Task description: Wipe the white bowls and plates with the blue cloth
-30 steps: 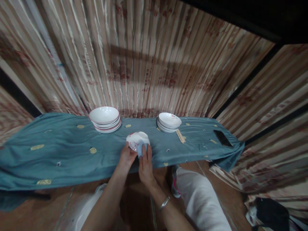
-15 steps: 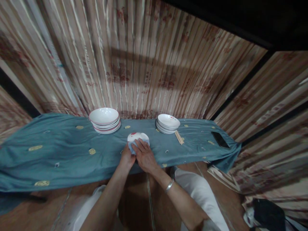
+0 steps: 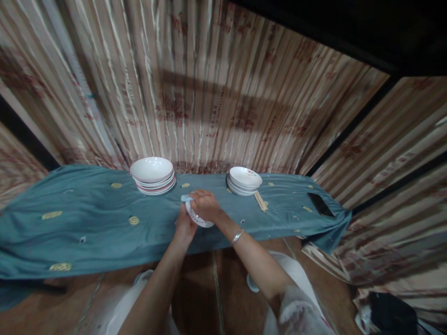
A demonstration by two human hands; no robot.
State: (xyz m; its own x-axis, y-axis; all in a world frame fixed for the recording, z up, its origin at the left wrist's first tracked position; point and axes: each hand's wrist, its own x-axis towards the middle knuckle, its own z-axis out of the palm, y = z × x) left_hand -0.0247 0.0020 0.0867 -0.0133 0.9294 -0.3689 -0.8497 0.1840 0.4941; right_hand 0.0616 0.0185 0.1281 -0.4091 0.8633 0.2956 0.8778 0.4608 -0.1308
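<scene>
A small white bowl (image 3: pixel 203 223) with a red pattern along its visible side is held, tilted, above the near edge of the table. My left hand (image 3: pixel 185 224) grips it from the left, its fingers partly hidden. My right hand (image 3: pixel 206 204) is closed over the far side of the bowl, on a light blue cloth (image 3: pixel 186 198). Part of the cloth sticks out at the left of the right hand; the rest is covered. Most of the bowl's inside is hidden by the right hand.
A stack of red-rimmed white bowls (image 3: pixel 152 173) stands back left. Smaller stacked white dishes (image 3: pixel 245 179) are back right, with wooden chopsticks (image 3: pixel 260 201) beside them. A black phone (image 3: pixel 320 204) lies at the right on the teal tablecloth (image 3: pixel 104 218). Patterned curtains (image 3: pixel 209 93) hang behind.
The bowl has tipped so its patterned side shows instead of its inside. My right hand has gone from lying flat in the bowl to closing with the cloth around its far side.
</scene>
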